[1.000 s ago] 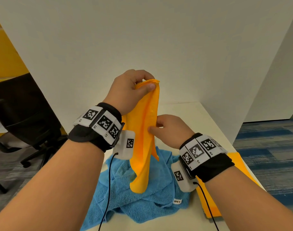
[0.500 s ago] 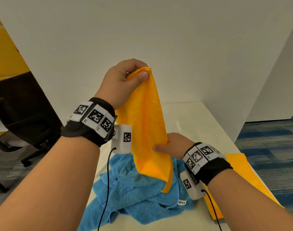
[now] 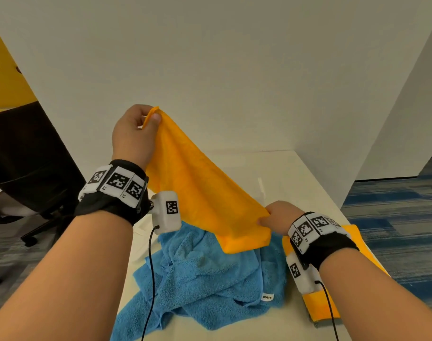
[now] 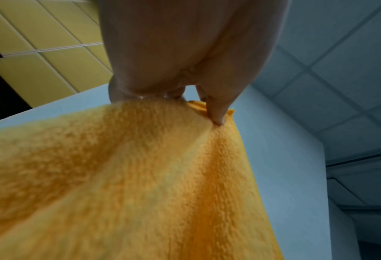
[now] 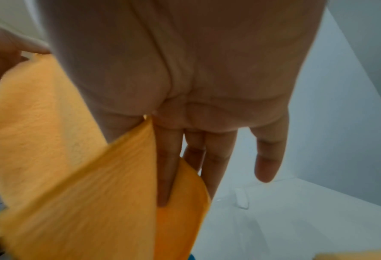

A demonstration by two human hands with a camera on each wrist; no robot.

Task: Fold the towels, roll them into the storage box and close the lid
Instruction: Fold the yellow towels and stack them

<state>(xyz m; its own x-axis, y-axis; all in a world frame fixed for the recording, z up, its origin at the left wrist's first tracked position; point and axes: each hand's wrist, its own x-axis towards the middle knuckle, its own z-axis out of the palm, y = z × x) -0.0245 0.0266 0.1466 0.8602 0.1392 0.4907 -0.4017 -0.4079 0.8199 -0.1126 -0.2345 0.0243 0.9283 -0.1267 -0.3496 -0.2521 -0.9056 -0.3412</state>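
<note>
I hold an orange towel in the air, stretched on a slant above the table. My left hand pinches its top corner, thumb against curled fingers, as the left wrist view shows on the towel under the left hand. My right hand pinches the lower right edge, low over the table; in the right wrist view the towel runs between thumb and index finger. A crumpled blue towel lies beneath. No storage box is in view.
A second orange towel lies flat on the white table under my right forearm. A small white object lies farther back. White partition walls close the back and right. A black chair stands to the left.
My right hand slid down the orange towel's edge and pulled it out to the right, so the hanging towel now spreads on a slant. The left hand kept its pinch and moved left.
</note>
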